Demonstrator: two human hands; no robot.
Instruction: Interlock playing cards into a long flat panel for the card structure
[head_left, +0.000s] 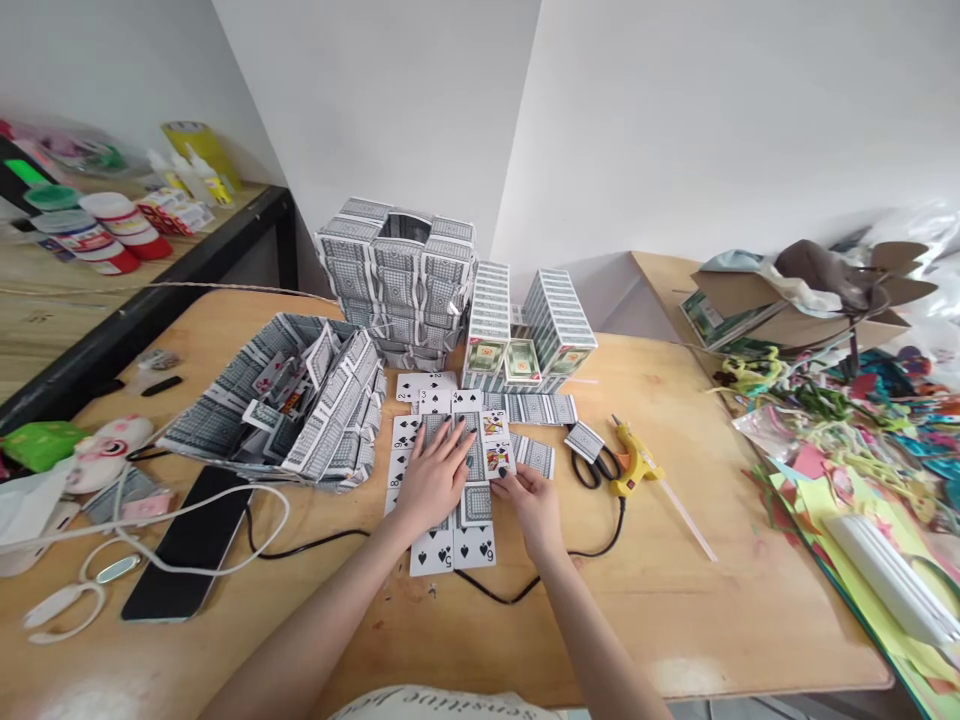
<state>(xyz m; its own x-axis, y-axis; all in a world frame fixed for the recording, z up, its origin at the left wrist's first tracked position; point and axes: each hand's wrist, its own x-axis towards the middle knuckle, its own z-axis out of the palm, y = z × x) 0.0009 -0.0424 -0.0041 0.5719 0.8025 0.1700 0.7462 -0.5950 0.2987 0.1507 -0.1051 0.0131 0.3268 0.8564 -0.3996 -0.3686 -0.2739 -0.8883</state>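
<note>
Left hand (439, 468) spread flat on cards (475, 503). Right hand (531, 495) touches face card (496, 459); grip: cannot tell. Glue gun (636, 460) at right.

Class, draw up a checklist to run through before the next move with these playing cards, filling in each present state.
1. Left hand laid over the grey-patterned paper cards: ok.
2. Right hand at the edge of the colourful face cards: ok.
3. Yellow plastic glue gun apart from both hands: ok.
4. Glue gun hot: cannot tell.
5. Thin black cord away from the cards: not ok, it meets their near edge.
6. Black-handled scissors uncovered: not ok, one grey-backed card overlaps them.
</note>
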